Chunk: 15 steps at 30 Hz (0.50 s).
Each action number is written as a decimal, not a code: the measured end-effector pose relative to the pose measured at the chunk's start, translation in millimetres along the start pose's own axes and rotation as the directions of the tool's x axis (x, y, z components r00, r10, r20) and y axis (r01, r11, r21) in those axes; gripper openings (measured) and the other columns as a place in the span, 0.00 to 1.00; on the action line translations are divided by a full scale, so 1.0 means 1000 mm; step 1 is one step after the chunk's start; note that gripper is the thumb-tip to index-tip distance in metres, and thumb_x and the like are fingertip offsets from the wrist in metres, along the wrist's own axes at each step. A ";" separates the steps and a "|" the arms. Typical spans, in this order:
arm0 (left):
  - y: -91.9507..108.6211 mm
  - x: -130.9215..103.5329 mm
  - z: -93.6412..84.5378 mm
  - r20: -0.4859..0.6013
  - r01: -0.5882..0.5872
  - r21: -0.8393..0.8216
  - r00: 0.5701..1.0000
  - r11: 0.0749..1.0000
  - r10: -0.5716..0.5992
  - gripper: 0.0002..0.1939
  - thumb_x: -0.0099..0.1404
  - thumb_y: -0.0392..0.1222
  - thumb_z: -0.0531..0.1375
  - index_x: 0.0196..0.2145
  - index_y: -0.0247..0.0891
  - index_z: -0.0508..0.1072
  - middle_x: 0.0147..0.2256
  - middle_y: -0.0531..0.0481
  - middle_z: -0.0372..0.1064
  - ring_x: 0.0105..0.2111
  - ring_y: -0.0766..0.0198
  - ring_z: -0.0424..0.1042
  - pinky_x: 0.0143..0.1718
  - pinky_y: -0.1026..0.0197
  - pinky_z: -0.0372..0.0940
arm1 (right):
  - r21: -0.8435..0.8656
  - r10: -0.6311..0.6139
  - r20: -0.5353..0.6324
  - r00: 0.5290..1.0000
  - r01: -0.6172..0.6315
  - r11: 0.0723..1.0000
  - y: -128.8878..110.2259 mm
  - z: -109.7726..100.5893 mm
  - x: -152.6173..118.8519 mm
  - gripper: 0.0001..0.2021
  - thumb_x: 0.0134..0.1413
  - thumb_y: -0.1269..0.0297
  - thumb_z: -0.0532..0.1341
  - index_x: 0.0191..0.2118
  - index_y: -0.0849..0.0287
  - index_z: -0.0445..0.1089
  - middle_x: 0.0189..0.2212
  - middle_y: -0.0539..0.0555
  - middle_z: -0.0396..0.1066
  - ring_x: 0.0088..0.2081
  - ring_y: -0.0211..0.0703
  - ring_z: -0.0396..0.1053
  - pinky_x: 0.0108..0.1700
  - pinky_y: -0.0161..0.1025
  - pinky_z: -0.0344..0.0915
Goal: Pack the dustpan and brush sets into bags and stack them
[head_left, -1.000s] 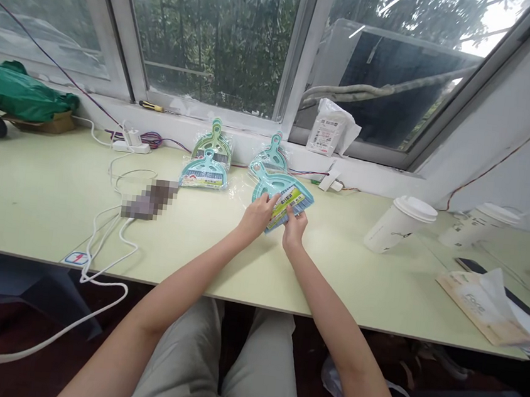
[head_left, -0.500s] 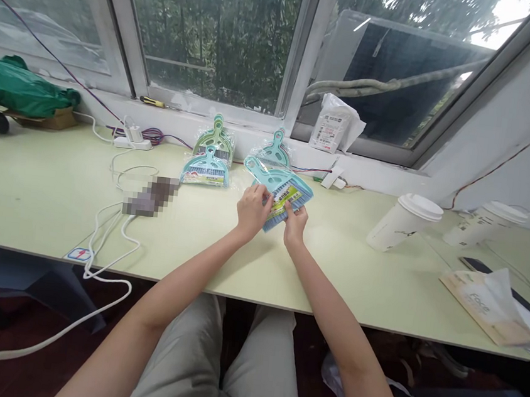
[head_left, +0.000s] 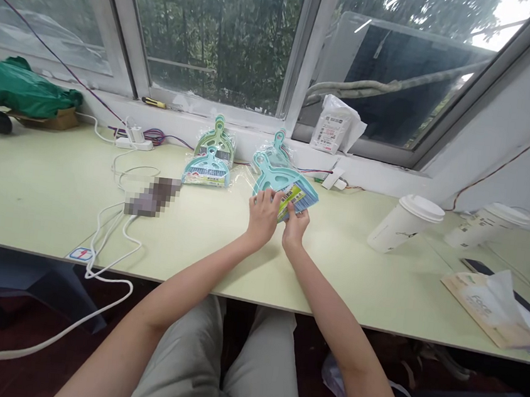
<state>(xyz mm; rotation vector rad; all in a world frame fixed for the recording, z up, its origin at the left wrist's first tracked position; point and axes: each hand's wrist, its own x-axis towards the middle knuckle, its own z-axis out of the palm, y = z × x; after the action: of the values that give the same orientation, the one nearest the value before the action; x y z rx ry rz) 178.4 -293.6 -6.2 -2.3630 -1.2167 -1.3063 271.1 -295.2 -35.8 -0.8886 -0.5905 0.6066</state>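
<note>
A yellow-and-black utility knife (head_left: 154, 103) and a white printed package (head_left: 331, 130) rest on the windowsill. At the table's left, a green plastic bag (head_left: 21, 89) lies over a cardboard box (head_left: 58, 119); a white power strip (head_left: 134, 144) sits beside coiled cables (head_left: 154, 137). At the right, a lidded paper cup (head_left: 397, 228) stands near a second cup (head_left: 477, 228), with a tissue pack (head_left: 481, 303) touching or overlapping a smartphone (head_left: 476, 265).

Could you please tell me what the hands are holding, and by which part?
The turquoise dustpan-and-brush set: left hand at its near left edge, right hand at its near edge, by the label.
</note>
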 end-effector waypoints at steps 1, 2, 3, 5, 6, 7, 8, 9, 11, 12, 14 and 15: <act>0.000 0.000 0.000 -0.022 0.017 0.006 1.000 1.000 -0.017 0.15 0.67 0.33 0.48 0.50 0.41 0.65 0.47 0.39 0.66 0.47 0.51 0.64 0.44 0.51 0.59 | 0.013 0.001 -0.002 1.000 -0.001 1.000 0.000 0.000 0.000 0.22 0.42 0.54 0.66 0.43 0.58 0.65 0.44 0.58 0.73 0.42 0.44 0.72 0.39 0.40 0.70; -0.002 0.001 0.000 -0.026 0.029 0.010 0.999 1.000 -0.029 0.16 0.67 0.33 0.49 0.51 0.41 0.65 0.49 0.38 0.64 0.48 0.50 0.64 0.44 0.51 0.59 | 0.029 0.004 -0.010 1.000 -0.004 1.000 -0.001 -0.001 0.001 0.22 0.42 0.54 0.66 0.43 0.58 0.65 0.44 0.58 0.73 0.42 0.44 0.72 0.39 0.40 0.70; -0.004 0.003 0.000 -0.011 0.029 0.013 1.000 0.999 -0.029 0.17 0.66 0.33 0.49 0.52 0.40 0.64 0.49 0.38 0.64 0.48 0.50 0.64 0.43 0.51 0.60 | 0.048 0.011 -0.023 1.000 -0.009 0.999 -0.001 -0.001 0.002 0.22 0.42 0.55 0.66 0.43 0.58 0.65 0.45 0.58 0.73 0.42 0.44 0.72 0.39 0.40 0.70; -0.011 0.006 0.001 0.056 -0.020 0.012 0.998 1.000 0.020 0.15 0.66 0.32 0.50 0.49 0.38 0.66 0.46 0.39 0.66 0.45 0.52 0.65 0.41 0.53 0.61 | 0.090 0.032 -0.052 0.998 -0.027 0.996 -0.001 -0.003 0.005 0.22 0.41 0.56 0.67 0.43 0.58 0.66 0.44 0.57 0.73 0.42 0.44 0.72 0.39 0.40 0.70; -0.015 0.008 0.001 0.091 -0.066 0.004 0.994 0.998 0.066 0.13 0.66 0.33 0.49 0.46 0.38 0.68 0.43 0.39 0.68 0.43 0.53 0.66 0.40 0.54 0.62 | 0.110 0.049 -0.060 0.997 -0.042 0.993 -0.001 -0.004 0.006 0.22 0.40 0.57 0.68 0.42 0.59 0.66 0.43 0.57 0.73 0.41 0.44 0.72 0.38 0.40 0.70; -0.019 0.009 0.002 0.113 -0.118 -0.013 0.986 0.993 0.119 0.12 0.67 0.33 0.49 0.44 0.37 0.69 0.40 0.40 0.68 0.42 0.54 0.67 0.40 0.55 0.62 | 0.125 0.069 -0.057 0.996 -0.062 0.990 -0.001 -0.004 0.008 0.22 0.39 0.58 0.68 0.42 0.59 0.66 0.42 0.57 0.73 0.40 0.44 0.72 0.38 0.39 0.70; -0.022 0.009 0.002 0.120 -0.171 -0.039 0.977 0.985 0.174 0.11 0.68 0.34 0.49 0.43 0.37 0.69 0.39 0.41 0.69 0.41 0.55 0.67 0.40 0.55 0.62 | 0.133 0.090 -0.045 0.995 -0.084 0.988 -0.001 -0.005 0.009 0.21 0.38 0.58 0.68 0.41 0.60 0.67 0.41 0.57 0.74 0.40 0.43 0.72 0.38 0.39 0.70; -0.023 0.009 0.002 0.115 -0.216 -0.073 0.968 0.974 0.224 0.12 0.68 0.35 0.48 0.43 0.37 0.69 0.39 0.41 0.69 0.41 0.56 0.68 0.41 0.55 0.63 | 0.132 0.108 -0.026 0.994 -0.103 0.986 -0.002 -0.005 0.010 0.21 0.38 0.59 0.69 0.40 0.60 0.67 0.40 0.56 0.74 0.39 0.43 0.72 0.38 0.39 0.70; -0.023 0.006 0.001 0.073 -0.261 -0.150 0.959 0.954 0.274 0.13 0.69 0.36 0.47 0.44 0.38 0.69 0.41 0.42 0.70 0.43 0.58 0.68 0.45 0.55 0.62 | 0.105 0.125 0.018 0.992 -0.126 0.986 -0.006 -0.004 0.010 0.21 0.38 0.59 0.69 0.40 0.60 0.68 0.39 0.56 0.74 0.38 0.43 0.72 0.38 0.40 0.70; -0.022 0.004 0.001 0.040 -0.243 -0.185 0.966 0.952 0.255 0.13 0.70 0.38 0.47 0.45 0.39 0.69 0.43 0.42 0.70 0.46 0.58 0.68 0.47 0.54 0.62 | 0.087 0.121 0.041 0.992 -0.124 0.988 -0.008 -0.003 0.010 0.21 0.38 0.58 0.69 0.40 0.60 0.68 0.39 0.56 0.74 0.38 0.44 0.72 0.38 0.40 0.70; -0.018 0.001 -0.002 -0.065 -0.106 -0.251 0.994 0.962 0.092 0.13 0.69 0.43 0.49 0.49 0.41 0.66 0.49 0.40 0.67 0.53 0.55 0.64 0.53 0.49 0.58 | 0.069 0.098 0.079 0.992 -0.103 0.992 -0.013 -0.001 0.009 0.21 0.38 0.57 0.69 0.40 0.59 0.68 0.40 0.56 0.74 0.39 0.44 0.72 0.38 0.40 0.71; -0.018 0.001 -0.003 -0.135 0.000 -0.298 0.990 0.954 -0.043 0.16 0.69 0.46 0.51 0.52 0.41 0.64 0.53 0.38 0.63 0.57 0.53 0.59 0.56 0.46 0.55 | 0.076 0.083 0.092 0.992 -0.091 0.993 -0.016 0.000 0.008 0.21 0.38 0.57 0.69 0.40 0.59 0.68 0.41 0.56 0.74 0.40 0.44 0.72 0.39 0.40 0.71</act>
<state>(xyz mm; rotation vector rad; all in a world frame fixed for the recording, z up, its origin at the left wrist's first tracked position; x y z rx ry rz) 163.6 -283.1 -7.3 -2.4041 -1.0721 -1.7403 280.4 -297.6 -21.0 -0.8177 -0.6056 0.7471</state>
